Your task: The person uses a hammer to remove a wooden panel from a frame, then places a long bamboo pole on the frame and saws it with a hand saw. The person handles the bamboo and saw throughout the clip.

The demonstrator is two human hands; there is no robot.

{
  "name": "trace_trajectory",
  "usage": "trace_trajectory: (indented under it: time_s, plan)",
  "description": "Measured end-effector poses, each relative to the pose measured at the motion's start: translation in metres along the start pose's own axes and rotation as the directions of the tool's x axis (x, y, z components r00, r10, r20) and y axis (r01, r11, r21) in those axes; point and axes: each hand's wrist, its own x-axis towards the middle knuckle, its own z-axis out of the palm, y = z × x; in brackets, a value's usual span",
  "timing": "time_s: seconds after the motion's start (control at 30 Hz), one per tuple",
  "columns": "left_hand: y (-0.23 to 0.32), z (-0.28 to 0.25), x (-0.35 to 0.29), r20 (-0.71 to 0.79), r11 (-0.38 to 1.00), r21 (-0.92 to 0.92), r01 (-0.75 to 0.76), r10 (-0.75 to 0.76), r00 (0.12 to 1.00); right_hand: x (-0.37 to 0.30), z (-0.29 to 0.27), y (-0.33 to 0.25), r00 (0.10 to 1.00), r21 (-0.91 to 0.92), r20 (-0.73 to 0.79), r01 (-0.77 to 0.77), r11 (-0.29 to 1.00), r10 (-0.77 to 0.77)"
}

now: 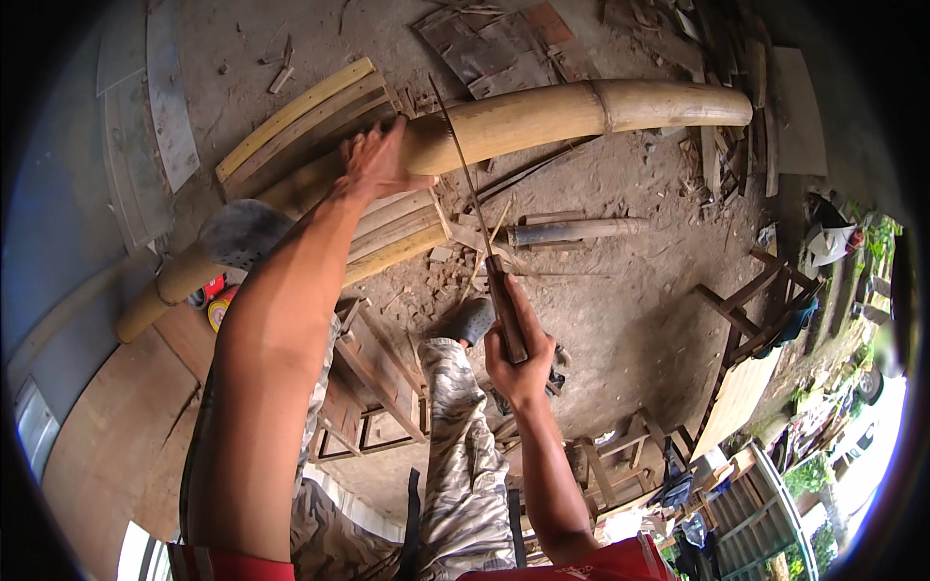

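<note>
A thick yellow-brown bamboo pole point(542, 118) runs across the upper middle and on down to the left, resting over a low wooden slatted stand point(392, 230). My left hand point(376, 163) grips the pole from above, thumb and fingers spread round it. In my right fist is the dark wooden handle of a handsaw point(507, 308). Its thin blade points up and away, lying across the bamboo just right of my left hand. How deep the teeth sit cannot be made out. A grey shoe point(244, 234) presses on the pole's left part, partly behind my left forearm.
Below the pole lies a shorter bamboo piece point(581, 229) on the dirt floor among wood chips. A wooden frame point(373, 378) stands by my legs. Scrap boards point(484, 48) lie at the far side; a wooden rack point(760, 300) stands right. Red and yellow cans point(219, 302) sit at left.
</note>
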Motion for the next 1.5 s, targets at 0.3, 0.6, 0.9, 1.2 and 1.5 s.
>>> trace_trajectory:
  time_s: [0.3, 0.6, 0.9, 1.2, 1.5]
  plan:
    - [0.014, -0.003, -0.014, 0.057, 0.992, -0.096, 0.078, -0.073, 0.996, -0.004, -0.026, -0.045, 0.993, -0.084, 0.065, -0.091, 0.992, 0.096]
    - [0.007, -0.016, 0.0, 0.14, 0.995, -0.084, 0.063, -0.051, 0.989, 0.061, 0.007, -0.031, 0.996, -0.125, 0.059, 0.069, 0.99, -0.062]
    - [0.007, -0.025, -0.004, 0.193, 0.983, -0.17, 0.068, -0.034, 0.981, -0.005, -0.036, -0.049, 0.989, -0.143, 0.135, 0.086, 0.986, -0.067]
    - [0.009, -0.02, -0.007, 0.206, 0.982, -0.168, 0.086, -0.051, 0.977, 0.105, 0.031, -0.025, 0.999, -0.103, 0.035, 0.013, 0.995, -0.01]
    - [0.007, -0.022, -0.002, 0.162, 0.995, -0.094, 0.046, -0.03, 0.986, 0.088, 0.02, -0.049, 0.994, -0.174, 0.076, 0.092, 0.98, -0.08]
